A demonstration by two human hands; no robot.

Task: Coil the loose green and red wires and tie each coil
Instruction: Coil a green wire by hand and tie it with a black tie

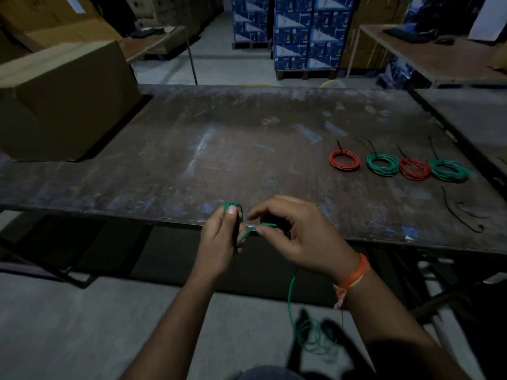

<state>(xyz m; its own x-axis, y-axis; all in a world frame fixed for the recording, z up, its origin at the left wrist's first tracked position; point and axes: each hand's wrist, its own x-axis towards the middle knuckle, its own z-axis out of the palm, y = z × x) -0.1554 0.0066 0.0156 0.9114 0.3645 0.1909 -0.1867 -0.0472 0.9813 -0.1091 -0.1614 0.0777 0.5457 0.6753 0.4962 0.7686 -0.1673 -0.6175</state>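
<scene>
Table [247, 149] edge: green wire [248, 234] btw fingers [232, 212] (both hands).

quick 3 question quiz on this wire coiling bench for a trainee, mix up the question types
1. How many finished wire coils lie in the row on the dark worn metal table?
2. True or false: the left hand grips a small green wire coil that is being wound.
3. Where does the loose end of the green wire hang? A) on the brown cardboard box B) in a tangle near the floor, below the right hand C) across the finished coils

Key
1. Four: red, green, red, green, from left to right.
2. True.
3. B.
</scene>
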